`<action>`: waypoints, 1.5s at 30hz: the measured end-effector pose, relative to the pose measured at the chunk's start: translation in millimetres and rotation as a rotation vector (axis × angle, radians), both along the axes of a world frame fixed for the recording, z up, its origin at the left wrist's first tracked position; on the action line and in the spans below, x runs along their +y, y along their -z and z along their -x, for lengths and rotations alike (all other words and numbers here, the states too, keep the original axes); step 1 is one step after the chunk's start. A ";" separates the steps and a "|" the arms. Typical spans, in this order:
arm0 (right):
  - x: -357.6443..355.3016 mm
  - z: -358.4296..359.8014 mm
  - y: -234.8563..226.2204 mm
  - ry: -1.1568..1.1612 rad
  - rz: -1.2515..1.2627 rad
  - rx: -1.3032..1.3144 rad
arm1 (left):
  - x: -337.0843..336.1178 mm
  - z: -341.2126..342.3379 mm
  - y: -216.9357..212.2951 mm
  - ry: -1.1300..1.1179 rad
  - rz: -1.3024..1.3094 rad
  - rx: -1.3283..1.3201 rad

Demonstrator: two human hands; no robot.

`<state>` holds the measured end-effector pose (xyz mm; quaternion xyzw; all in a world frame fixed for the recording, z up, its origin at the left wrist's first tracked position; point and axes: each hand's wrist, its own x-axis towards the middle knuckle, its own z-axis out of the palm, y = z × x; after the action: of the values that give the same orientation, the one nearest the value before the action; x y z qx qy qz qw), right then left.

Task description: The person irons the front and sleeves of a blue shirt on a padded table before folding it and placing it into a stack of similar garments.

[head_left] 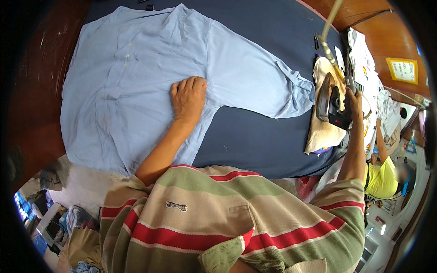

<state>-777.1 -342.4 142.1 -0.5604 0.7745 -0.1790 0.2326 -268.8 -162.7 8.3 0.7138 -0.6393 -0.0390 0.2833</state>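
A light blue shirt [136, 77] lies spread flat on a dark blue ironing table [255, 136], one sleeve stretched toward the right. My left hand [189, 98] rests flat on the shirt near the armpit seam, fingers together and pointing away. My right hand [353, 102] grips the handle of a dark electric iron [328, 102]. The iron stands tilted on a cream cloth pad [321, 132] at the table's right edge. Its cord [328, 27] runs up and away.
A brown wooden surface [41, 91] borders the table on the left and top right. White clothes [371, 73] are piled beyond the iron. A person in a yellow shirt [382, 175] sits at the lower right. Clutter lies on the floor at the lower left.
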 end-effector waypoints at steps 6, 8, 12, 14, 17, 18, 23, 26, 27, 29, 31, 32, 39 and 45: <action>14.0 -125.4 -7.4 -0.319 0.675 0.819 | -1.1 -7.7 -7.3 -0.009 -0.012 0.136; 38.1 -207.2 16.2 -0.344 0.557 0.189 | -3.6 -12.0 -8.2 0.034 0.003 0.214; 99.8 -344.0 84.0 -0.867 0.414 -0.136 | -7.9 -11.6 -4.1 0.044 -0.029 0.270; 109.2 -372.8 95.0 -0.785 0.404 -0.140 | -7.6 -11.0 -4.2 0.072 -0.003 0.219; 109.2 -377.1 113.8 -0.799 0.443 -0.012 | -10.3 -12.1 -2.8 0.121 0.071 0.207; 108.7 -376.8 116.8 -0.805 0.454 -0.024 | -9.6 -12.7 -1.8 0.116 0.065 0.207; 107.4 -374.3 122.9 -0.823 0.462 -0.030 | -9.2 -13.9 2.8 0.109 0.062 0.217; 107.6 -372.5 120.9 -0.812 0.448 -0.081 | -8.5 -14.5 3.8 0.128 0.091 0.241; 107.3 -372.3 119.6 -0.811 0.448 -0.087 | -8.6 -14.8 3.5 0.128 0.101 0.245; 106.3 -371.7 117.2 -0.810 0.452 -0.099 | -9.4 -15.0 3.0 0.127 0.124 0.254; 105.8 -372.4 118.1 -0.818 0.454 -0.103 | -9.9 -16.5 5.1 0.143 0.127 0.259; 104.9 -372.8 118.4 -0.824 0.457 -0.106 | -10.7 -17.2 6.0 0.149 0.129 0.262; 104.3 -372.7 116.6 -0.830 0.455 -0.110 | -8.7 -11.7 -4.4 0.093 -0.001 0.050; 107.5 -371.7 115.4 -0.818 0.502 -0.136 | -7.9 -3.1 -10.2 0.069 -0.133 -0.014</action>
<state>-405.4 -234.9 26.7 -0.8449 0.4065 -0.2902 0.1917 -265.7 -170.6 18.5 0.7089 -0.6615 -0.0862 0.2290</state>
